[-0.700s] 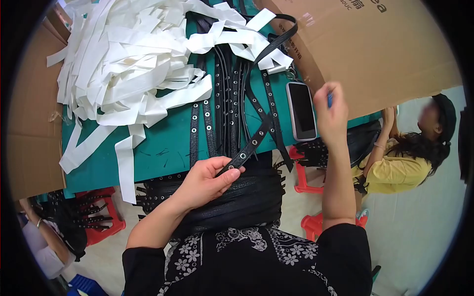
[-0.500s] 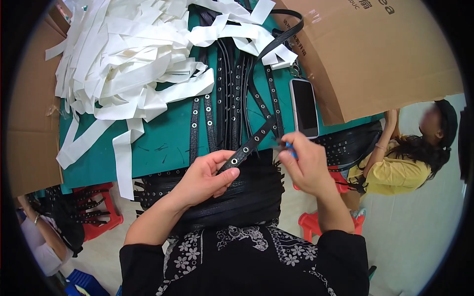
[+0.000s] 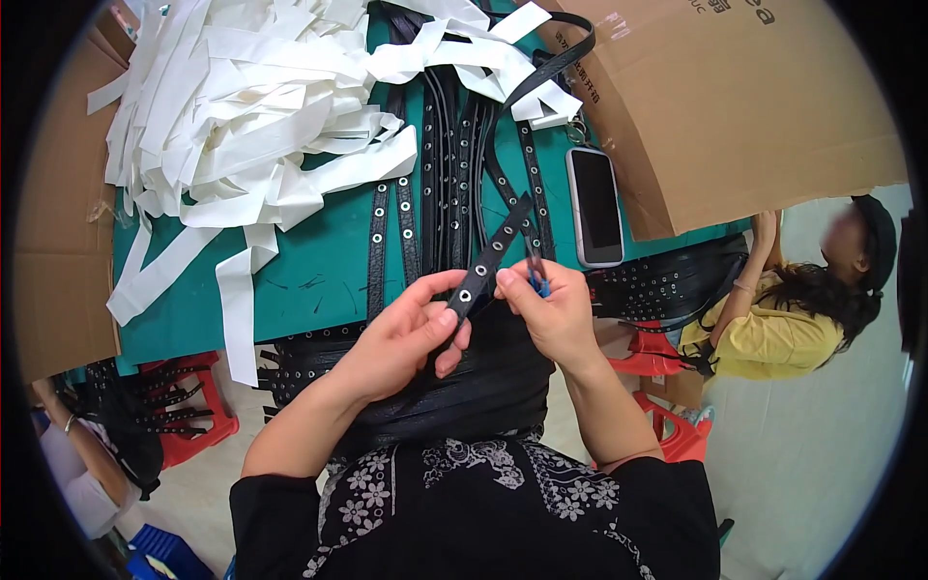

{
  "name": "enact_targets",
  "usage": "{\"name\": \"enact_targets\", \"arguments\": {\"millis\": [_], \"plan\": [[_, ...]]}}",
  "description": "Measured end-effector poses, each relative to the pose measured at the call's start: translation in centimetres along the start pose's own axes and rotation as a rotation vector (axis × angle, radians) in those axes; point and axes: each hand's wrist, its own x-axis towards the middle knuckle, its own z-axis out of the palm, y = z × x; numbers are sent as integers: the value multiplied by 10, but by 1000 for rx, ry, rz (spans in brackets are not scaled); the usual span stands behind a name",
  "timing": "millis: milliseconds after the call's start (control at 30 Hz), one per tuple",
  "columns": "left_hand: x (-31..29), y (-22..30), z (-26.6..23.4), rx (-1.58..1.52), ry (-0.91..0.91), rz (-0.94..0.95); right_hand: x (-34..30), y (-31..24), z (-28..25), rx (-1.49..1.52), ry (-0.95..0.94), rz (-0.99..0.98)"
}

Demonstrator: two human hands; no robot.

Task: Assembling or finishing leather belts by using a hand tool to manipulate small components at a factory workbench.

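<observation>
My left hand (image 3: 411, 333) is closed on a black belt (image 3: 489, 259) with silver eyelets. Its pointed end slants up and to the right, clear of the fingers. Close beside it, my right hand (image 3: 556, 314) grips a small blue-handled tool (image 3: 540, 283) with thin metal blades, probably thread snips; the fingers hide most of it. The right thumb and forefinger tips come up against the belt's edge. More black eyelet belts (image 3: 445, 174) lie lengthwise on the green table (image 3: 319, 275). A thick stack of black belts (image 3: 474, 391) rests across my lap.
White fabric strips (image 3: 251, 106) are heaped at the far left. A phone (image 3: 594, 208) lies right of the belts, against a cardboard box (image 3: 744, 106). Another box (image 3: 58, 213) stands left. A person in yellow (image 3: 773, 333) sits at right; another person's arm (image 3: 97, 454) shows at left.
My right hand has moved left and down, bringing the blue-handled tool in beside the belt. The belt has tilted more upright, and my left fingers have shifted on it.
</observation>
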Motion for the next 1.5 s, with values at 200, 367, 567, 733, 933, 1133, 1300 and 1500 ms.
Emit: {"name": "enact_targets", "arguments": {"millis": [200,367,567,733,933,1133,1300,1500], "plan": [[9,-1,-3,-155,148,102,-6,-4,0,190,227,-202],[5,-2,-12,188,300,45,8,-9,-4,174,276,-333],[-5,12,-9,-59,-13,62,31,-27,-8,131,317,-395],[-23,14,-10,272,135,40,53,-37,-14,-13,345,-403],[-26,22,-12,-13,83,-179,86,-37,-13,-397,271,-408],[-24,16,-14,-232,4,-209,93,-42,-30,-720,200,-388],[-21,7,-19,-433,-96,-254,81,-69,-26,-917,72,-350],[-22,4,-18,-423,-124,-221,24,-65,-31,-847,-451,-374]]}}
